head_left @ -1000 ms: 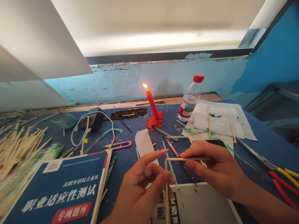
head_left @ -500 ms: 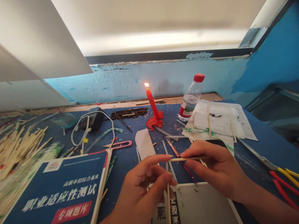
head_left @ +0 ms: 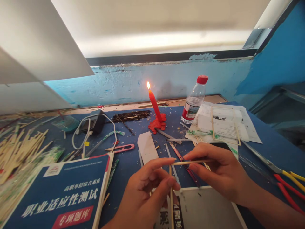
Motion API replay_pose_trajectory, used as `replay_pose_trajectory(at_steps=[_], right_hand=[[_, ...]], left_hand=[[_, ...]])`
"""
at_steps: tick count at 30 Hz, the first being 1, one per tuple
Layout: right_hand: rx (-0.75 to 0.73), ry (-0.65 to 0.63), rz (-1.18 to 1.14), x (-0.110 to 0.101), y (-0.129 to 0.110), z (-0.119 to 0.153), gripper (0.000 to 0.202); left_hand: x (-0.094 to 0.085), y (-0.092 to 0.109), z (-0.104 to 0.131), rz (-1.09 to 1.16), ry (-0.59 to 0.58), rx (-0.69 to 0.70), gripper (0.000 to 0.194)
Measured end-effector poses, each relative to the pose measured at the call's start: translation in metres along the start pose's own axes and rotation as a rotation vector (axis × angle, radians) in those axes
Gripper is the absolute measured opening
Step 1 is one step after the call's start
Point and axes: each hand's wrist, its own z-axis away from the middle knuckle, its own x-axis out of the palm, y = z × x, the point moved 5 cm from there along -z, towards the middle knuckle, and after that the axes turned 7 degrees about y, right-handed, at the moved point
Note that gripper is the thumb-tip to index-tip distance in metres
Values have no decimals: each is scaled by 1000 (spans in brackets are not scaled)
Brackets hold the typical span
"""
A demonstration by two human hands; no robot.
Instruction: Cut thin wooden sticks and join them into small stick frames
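Observation:
My left hand pinches a thin wooden stick that runs toward the bottom edge of the view. Between the thumb and fingers of my right hand lies a second thin stick, held nearly level. The two sticks meet at a corner by my left index fingertip; whether they are joined I cannot tell. Under my hands is a grey-covered book. Beyond them a lit red candle stands tilted in a lump of red wax.
A blue book lies at left, near loose sticks and pink thread snips. A water bottle and papers are at back right. Scissors with red and yellow handles lie at far right; dark sticks lie behind.
The candle flame stands taller and narrower. Both hands and the two sticks hold almost the same position.

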Motion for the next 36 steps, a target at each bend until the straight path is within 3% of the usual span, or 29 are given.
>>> replay_pose_trajectory(at_steps=[10,36], right_hand=[[-4,-3,2,0,1,0,17],[-6,-7,39,1,-1,0,15]], left_hand=[[1,5,1,-28,36,10,31],[2,4,0,-59,-15,36,34]])
